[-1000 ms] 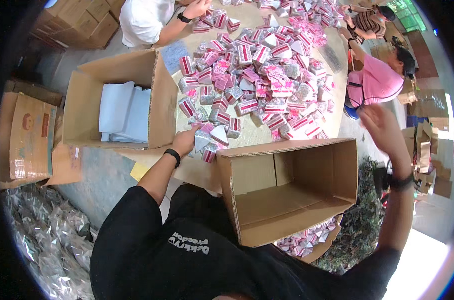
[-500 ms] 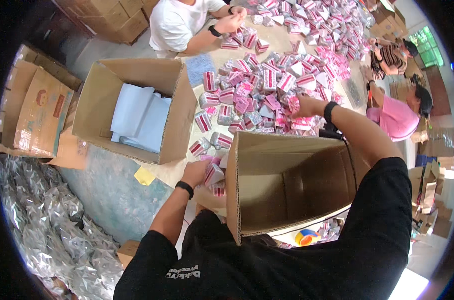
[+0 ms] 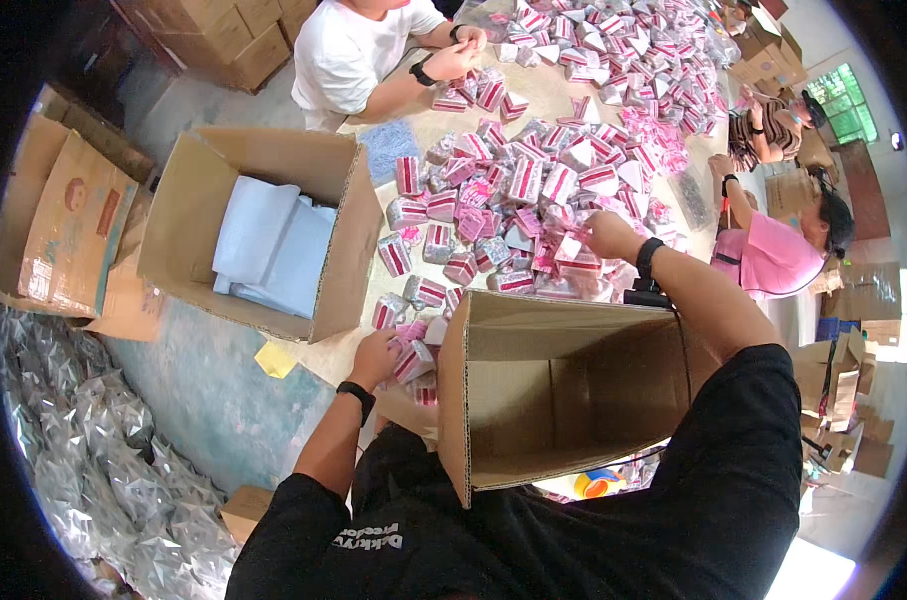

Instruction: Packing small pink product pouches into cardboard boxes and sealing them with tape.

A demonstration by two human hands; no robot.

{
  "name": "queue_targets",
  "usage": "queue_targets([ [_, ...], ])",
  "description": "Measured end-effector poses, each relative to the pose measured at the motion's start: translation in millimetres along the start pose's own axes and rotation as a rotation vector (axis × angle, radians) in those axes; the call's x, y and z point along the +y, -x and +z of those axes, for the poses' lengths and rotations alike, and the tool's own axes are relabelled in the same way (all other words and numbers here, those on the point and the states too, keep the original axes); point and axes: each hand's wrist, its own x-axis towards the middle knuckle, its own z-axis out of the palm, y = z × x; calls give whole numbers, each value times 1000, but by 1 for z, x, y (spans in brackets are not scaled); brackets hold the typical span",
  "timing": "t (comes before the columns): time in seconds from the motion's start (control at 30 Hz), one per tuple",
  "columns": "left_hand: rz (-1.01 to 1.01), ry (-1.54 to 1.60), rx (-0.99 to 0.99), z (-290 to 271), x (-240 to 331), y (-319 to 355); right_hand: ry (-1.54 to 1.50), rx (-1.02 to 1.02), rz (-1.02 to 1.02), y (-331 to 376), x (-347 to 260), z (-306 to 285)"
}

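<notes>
My left hand (image 3: 379, 357) is closed at the near table edge on a wedge-shaped package (image 3: 414, 362), wrapped in clear film with pink and white bands like a cake slice. Pink film or paper shows by its fingertips. My right hand (image 3: 612, 236) reaches over the box into the heap of packages (image 3: 534, 180). Its fingers are pinched at a small pink-and-white piece (image 3: 571, 246), whose kind is unclear. Between my arms an open cardboard box (image 3: 514, 400) lies tilted toward me, its visible inside bare.
Another open carton (image 3: 346, 250) with white sheets (image 3: 274, 240) stands at left. Silvery bags (image 3: 124, 460) pile up on the floor. A person in white (image 3: 339, 60) handles packages across the table; others (image 3: 779, 240) work at right. A tape roll (image 3: 599, 484) lies beyond the box's lower edge.
My right hand has shifted slightly toward the heap's middle, and a whitish piece now shows by its fingertips. My left hand stays by the same packages. The whole view has shifted a little.
</notes>
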Motion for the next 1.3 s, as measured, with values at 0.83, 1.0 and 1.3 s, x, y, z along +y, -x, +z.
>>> queue_targets([
  [0.83,262,317,360,-216,208,116,-630,1076,-123,390,-120,-242],
  [1.0,422,205,414,-271,267,155,-562,664,-148,445,-134,-188],
  [1.3,830,96,375,-323,378,196,-474,381,-204,450,-138,-69],
])
